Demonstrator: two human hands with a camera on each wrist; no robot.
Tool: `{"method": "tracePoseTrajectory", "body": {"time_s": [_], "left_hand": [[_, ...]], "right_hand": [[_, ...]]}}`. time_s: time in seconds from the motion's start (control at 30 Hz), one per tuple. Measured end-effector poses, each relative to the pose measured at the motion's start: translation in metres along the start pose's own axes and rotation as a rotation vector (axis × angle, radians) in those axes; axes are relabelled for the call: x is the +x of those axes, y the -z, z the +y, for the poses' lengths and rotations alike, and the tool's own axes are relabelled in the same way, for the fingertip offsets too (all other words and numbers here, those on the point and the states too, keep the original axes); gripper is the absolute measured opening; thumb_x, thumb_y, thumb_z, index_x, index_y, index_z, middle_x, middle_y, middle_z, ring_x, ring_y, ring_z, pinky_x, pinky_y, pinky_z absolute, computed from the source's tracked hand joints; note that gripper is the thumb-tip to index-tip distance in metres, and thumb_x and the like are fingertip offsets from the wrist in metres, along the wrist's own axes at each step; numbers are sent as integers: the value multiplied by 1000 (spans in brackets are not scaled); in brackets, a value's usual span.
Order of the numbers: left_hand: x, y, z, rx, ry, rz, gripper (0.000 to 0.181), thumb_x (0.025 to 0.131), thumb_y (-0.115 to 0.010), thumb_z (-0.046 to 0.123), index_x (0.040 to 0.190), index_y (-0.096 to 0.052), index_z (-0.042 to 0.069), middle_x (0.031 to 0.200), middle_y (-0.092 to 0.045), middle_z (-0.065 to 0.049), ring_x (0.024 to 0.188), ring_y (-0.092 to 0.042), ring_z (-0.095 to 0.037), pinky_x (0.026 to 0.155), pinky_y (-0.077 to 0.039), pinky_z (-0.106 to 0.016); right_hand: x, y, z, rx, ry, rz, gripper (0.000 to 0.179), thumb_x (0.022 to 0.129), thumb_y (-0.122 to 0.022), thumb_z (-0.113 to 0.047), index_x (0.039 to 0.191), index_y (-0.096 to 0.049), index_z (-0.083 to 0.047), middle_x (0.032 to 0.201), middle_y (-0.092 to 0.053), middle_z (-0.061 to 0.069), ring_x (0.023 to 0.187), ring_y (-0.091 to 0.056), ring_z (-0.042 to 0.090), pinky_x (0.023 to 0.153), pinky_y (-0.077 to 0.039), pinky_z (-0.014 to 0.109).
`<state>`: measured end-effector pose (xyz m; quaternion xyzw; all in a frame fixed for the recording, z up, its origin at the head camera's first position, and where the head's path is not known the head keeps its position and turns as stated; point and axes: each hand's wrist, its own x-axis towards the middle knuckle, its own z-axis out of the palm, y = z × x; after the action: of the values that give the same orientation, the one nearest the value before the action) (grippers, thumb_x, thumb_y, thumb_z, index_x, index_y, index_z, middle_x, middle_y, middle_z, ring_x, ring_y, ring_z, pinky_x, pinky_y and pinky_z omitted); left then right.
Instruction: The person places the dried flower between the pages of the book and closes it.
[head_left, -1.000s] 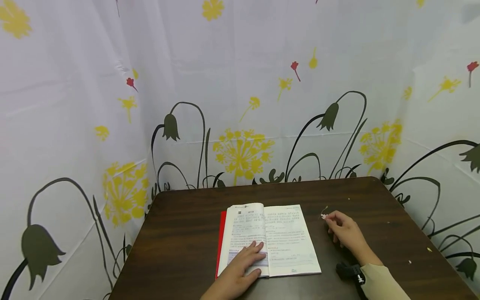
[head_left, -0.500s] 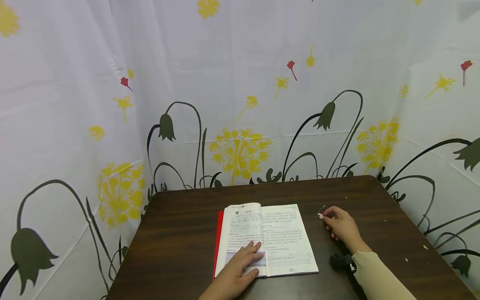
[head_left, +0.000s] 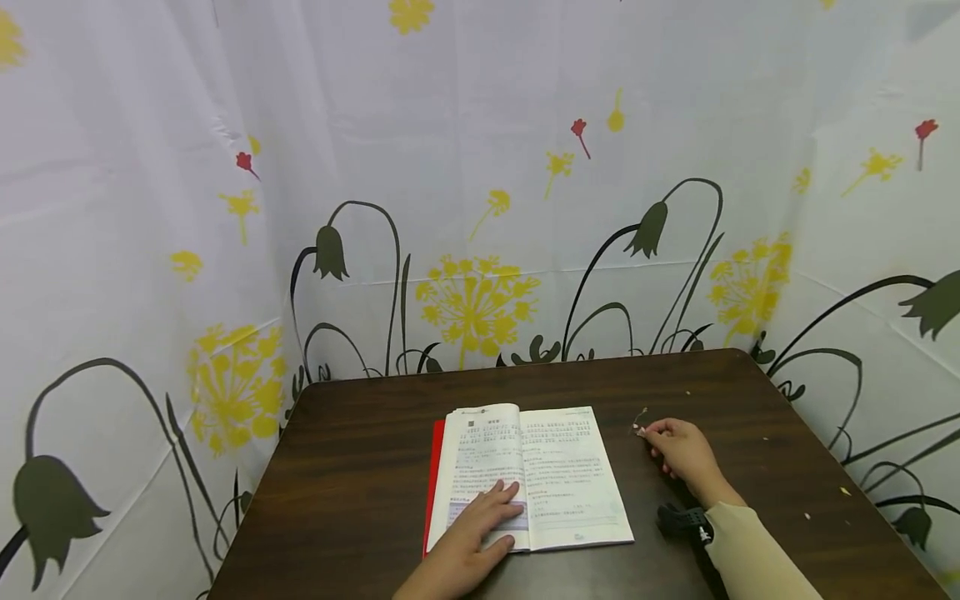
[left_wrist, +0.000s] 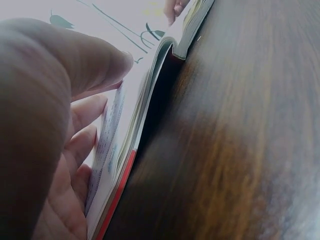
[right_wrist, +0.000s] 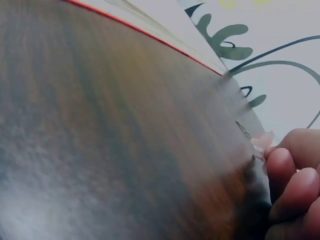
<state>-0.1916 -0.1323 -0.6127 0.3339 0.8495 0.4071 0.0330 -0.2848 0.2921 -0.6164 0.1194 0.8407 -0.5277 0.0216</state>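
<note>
An open book (head_left: 572,475) with printed pages lies on the dark wooden table, a red cover edge showing at its left. My left hand (head_left: 471,540) rests on the lower left page with fingers spread; in the left wrist view its thumb (left_wrist: 100,62) stretches over the page. To the right of the book, my right hand (head_left: 684,457) pinches a small pale-pink flower (right_wrist: 262,142) with a thin stem between thumb and forefinger, just above the table. The other fingers of that hand are curled beneath.
Several tiny pale and yellow bits (head_left: 845,491) lie scattered on the right side of the table (head_left: 352,467). A black wrist device (head_left: 682,518) is on my right wrist. Behind the table hangs a white curtain (head_left: 465,125) printed with flowers.
The head view has shifted slightly, moving the whole scene a little left. My right hand keeps its pinch on the flower, and my left hand stays on the page.
</note>
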Motion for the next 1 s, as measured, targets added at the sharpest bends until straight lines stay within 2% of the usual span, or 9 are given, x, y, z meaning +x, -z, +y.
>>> {"method": "tracePoseTrajectory", "body": {"time_s": [0.37,0.57,0.73,0.87,0.93,1.0], "left_hand": [[1,-1,-2,11,-13,10,42,106,-69,21,148,-65,18,172,-48,-4,164,-37,-38,139,-24,-38],[4,-3,-1,0,-19,-7,42,108,-67,23,149,-65,19,173,-47,-4,165,-36,-36,139,-24,-41],[1,-2,0,8,-20,-7,42,107,-68,21,148,-66,16,172,-49,-6,163,-38,-39,138,-27,-44],[0,-2,0,-6,-20,-10,39,108,-67,24,147,-67,18,171,-49,-7,163,-38,-40,138,-27,-45],[-1,-1,-1,1,-24,-5,38,108,-68,24,146,-67,19,171,-49,-7,163,-38,-40,138,-27,-44],[-1,1,-1,13,-28,7,38,107,-68,23,145,-68,20,171,-50,-7,162,-39,-40,137,-28,-44]], "right_hand": [[-3,1,-1,27,1,7,30,106,-72,-32,113,-70,-3,77,-65,1,53,-56,17,47,-52,35],[-11,5,5,20,7,33,34,105,-74,-37,115,-70,-5,78,-63,1,55,-54,17,48,-50,36],[-20,2,6,90,-14,35,39,104,-75,-40,118,-72,-4,78,-62,-1,56,-50,14,49,-47,31],[-36,-13,-7,69,32,59,30,105,-75,-30,113,-72,0,74,-60,-3,60,-51,13,53,-44,28],[-49,-28,-23,36,82,79,24,104,-75,-25,107,-73,-1,71,-58,-2,62,-52,13,54,-43,26],[-62,-48,-43,55,134,66,20,103,-76,-21,104,-72,-1,68,-55,-3,59,-50,12,51,-39,24]]}}
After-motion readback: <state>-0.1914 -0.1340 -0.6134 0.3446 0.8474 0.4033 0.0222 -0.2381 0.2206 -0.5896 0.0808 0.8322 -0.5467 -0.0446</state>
